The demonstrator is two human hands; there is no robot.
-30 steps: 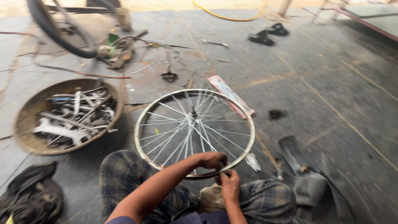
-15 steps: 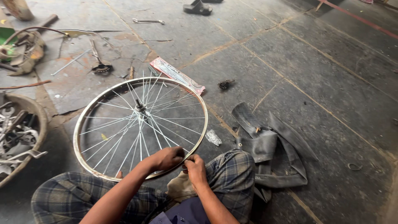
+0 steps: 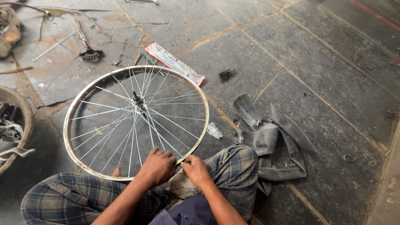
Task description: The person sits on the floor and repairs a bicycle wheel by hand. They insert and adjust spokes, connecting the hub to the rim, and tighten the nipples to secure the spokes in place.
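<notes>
Both your hands grip the near rim of the bicycle wheel (image 3: pixel 137 121): left hand (image 3: pixel 158 166) and right hand (image 3: pixel 196 170) have fingers closed on it, beside the inner tube (image 3: pixel 271 137) on the stone floor (image 3: pixel 325 62).

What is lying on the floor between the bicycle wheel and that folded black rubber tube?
In the head view, a small crumpled clear plastic scrap lies on the floor between the wheel rim and the rubber tube, nearer the rim; otherwise the stone there is bare.

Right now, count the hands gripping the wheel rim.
2. The left hand and right hand sit side by side on the near edge of the wheel rim, above the person's lap.
</notes>
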